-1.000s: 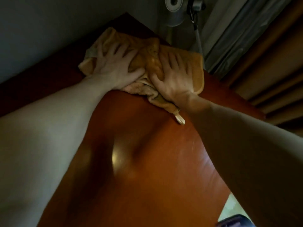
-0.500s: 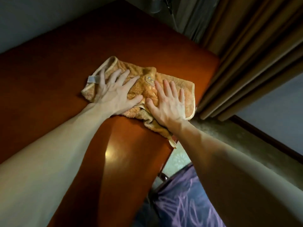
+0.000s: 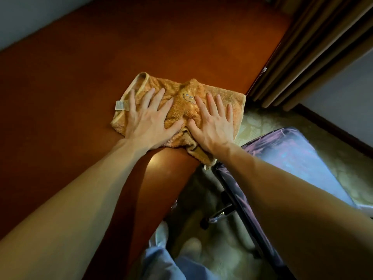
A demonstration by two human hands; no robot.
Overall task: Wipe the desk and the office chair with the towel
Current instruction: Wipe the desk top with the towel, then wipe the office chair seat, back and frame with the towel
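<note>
A pale wall (image 3: 30,21) runs along the upper left. Brown curtains (image 3: 314,47) hang at the right, above a patterned greenish carpet (image 3: 260,122) edged by a dark skirting (image 3: 333,125).

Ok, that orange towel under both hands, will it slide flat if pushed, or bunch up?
Probably bunches: the towel is rumpled between the left hand and right hand. Likely floppy if lifted: a corner droops over the desk edge. The glossy top may let it slide.

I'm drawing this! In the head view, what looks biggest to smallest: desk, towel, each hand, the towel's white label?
1. desk
2. towel
3. left hand and right hand: look alike, so tied
4. white label
</note>
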